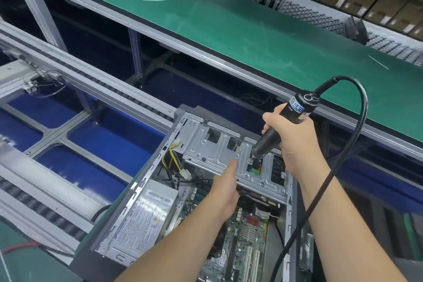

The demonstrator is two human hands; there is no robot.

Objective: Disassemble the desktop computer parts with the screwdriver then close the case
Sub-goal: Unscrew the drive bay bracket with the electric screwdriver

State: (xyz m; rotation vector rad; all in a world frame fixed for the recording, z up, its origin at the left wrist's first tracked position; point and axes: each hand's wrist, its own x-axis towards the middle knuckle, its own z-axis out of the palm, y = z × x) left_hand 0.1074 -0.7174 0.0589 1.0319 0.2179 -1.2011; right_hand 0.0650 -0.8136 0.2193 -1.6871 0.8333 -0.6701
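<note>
Right hand (295,142) grips the screwdriver (278,129), bit on 1 screw of the drive cage (212,155). Left hand (225,190) grasps the cage edge, likely steadying it.

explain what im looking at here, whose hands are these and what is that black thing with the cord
There is one picture, taken by a camera worn on a person's head, looking down at their own bare hands. No robot is involved. An open desktop computer case lies on its side on a workbench. The right hand grips a black electric screwdriver with a cord, its tip set on a screw in the metal drive cage. The left hand steadies that cage's near edge, thumb on top. Below sit the silver power supply and green motherboard.
</note>
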